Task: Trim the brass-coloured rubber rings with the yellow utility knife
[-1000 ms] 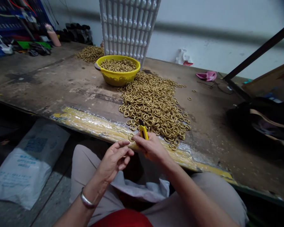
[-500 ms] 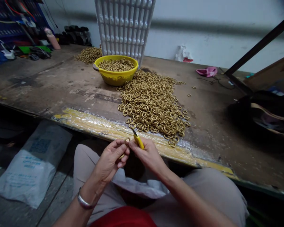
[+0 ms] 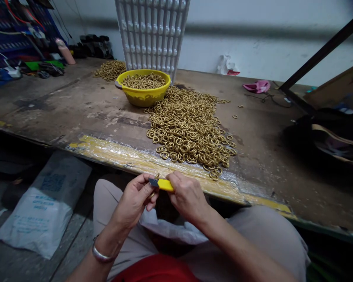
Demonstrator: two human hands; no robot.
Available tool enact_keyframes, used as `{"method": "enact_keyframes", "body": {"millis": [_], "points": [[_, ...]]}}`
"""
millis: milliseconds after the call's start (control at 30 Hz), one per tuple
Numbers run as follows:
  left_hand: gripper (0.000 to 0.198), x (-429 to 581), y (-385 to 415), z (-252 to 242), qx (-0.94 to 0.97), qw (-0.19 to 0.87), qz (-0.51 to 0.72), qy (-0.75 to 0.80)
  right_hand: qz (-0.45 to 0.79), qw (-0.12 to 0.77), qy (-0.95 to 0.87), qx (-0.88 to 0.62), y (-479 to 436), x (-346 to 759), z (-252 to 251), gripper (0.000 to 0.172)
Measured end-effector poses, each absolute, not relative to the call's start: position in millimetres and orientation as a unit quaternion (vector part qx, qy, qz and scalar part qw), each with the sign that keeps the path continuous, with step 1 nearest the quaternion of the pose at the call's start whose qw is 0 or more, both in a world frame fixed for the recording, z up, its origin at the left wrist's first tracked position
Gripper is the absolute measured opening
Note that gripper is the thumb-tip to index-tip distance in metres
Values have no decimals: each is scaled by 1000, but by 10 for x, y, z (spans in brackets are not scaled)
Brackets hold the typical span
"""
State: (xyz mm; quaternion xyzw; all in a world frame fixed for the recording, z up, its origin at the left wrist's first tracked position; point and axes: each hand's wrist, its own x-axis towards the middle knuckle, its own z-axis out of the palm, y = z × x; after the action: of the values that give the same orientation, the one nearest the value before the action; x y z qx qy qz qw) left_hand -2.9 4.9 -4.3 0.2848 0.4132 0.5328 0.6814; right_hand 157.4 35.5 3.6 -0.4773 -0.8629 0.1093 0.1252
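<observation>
Yellow cutter [image 3: 166, 185] has been swung sideways since half a sec ago, gripped by the right hand [image 3: 190, 196], its dark tip right by a gold ring [image 3: 157, 176] pinched by the left hand [image 3: 135, 199]. Loose rings [image 3: 191, 125] are heaped on the bench [image 3: 76, 105] beyond, beside a yellow bowl [image 3: 142, 96].
</observation>
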Motion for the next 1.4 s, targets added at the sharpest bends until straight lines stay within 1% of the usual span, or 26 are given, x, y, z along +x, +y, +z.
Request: {"method": "enact_keyframes", "body": {"millis": [100, 200, 333, 400, 467, 533, 600, 700, 767, 833, 867, 900, 933, 967, 1033, 1067, 1133, 1200, 1267, 1333, 1400], "points": [[30, -27, 45, -61, 308, 668, 531, 421, 99, 105, -861, -488, 344, 1540, 20, 10], [28, -36, 16, -66, 327, 661, 517, 434, 89, 77, -858, -500, 401, 1539, 17, 13], [23, -43, -72, -19, 367, 669, 489, 423, 48, -4, -814, -580, 603, 1661, 36, 19], [21, -39, -100, -1, 365, 695, 474, 399, 30, 4, -797, -603, 699, 1718, 49, 16], [21, -34, -98, -21, 338, 730, 458, 379, 29, 46, -807, -588, 764, 1707, 47, 14], [25, -33, -77, -85, 299, 768, 440, 357, 41, 70, -826, -558, 814, 1618, 19, 17], [30, -44, -58, -182, 259, 797, 435, 331, 40, 60, -839, -540, 870, 1491, -35, 22], [33, -83, -61, -335, 199, 812, 459, 301, 18, 18, -841, -541, 982, 1339, -128, 24], [28, -116, -70, -409, 161, 813, 476, 293, 13, 6, -841, -540, 1052, 1305, -167, 26], [17, -140, -65, -444, 139, 817, 480, 288, 25, 23, -840, -542, 1093, 1320, -170, 23], [15, -145, -54, -448, 137, 819, 477, 289, 45, 48, -835, -547, 1099, 1338, -158, 19], [18, -142, -37, -444, 142, 816, 476, 295, 83, 83, -824, -554, 1094, 1361, -137, 14], [23, -131, -18, -434, 153, 807, 479, 310, 146, 124, -804, -562, 1079, 1384, -109, 9], [28, -113, 3, -421, 172, 787, 488, 336, 234, 168, -771, -568, 1053, 1406, -77, 6], [31, -57, 40, -393, 234, 713, 520, 409, 452, 234, -659, -553, 974, 1444, -11, 15], [31, -23, 51, -382, 273, 660, 538, 447, 555, 251, -589, -531, 927, 1458, 19, 20], [31, 42, 57, -367, 351, 556, 560, 504, 697, 265, -463, -479, 828, 1477, 62, 28], [28, 93, 44, -362, 410, 485, 557, 534, 761, 273, -385, -446, 743, 1483, 83, 33], [20, 122, 22, -360, 446, 445, 544, 555, 784, 276, -351, -431, 683, 1477, 89, 34], [14, 133, 1, -357, 463, 421, 534, 569, 792, 273, -349, -419, 645, 1467, 92, 34], [13, 137, -12, -351, 467, 422, 529, 570, 792, 273, -365, -406, 619, 1464, 97, 35]]}}
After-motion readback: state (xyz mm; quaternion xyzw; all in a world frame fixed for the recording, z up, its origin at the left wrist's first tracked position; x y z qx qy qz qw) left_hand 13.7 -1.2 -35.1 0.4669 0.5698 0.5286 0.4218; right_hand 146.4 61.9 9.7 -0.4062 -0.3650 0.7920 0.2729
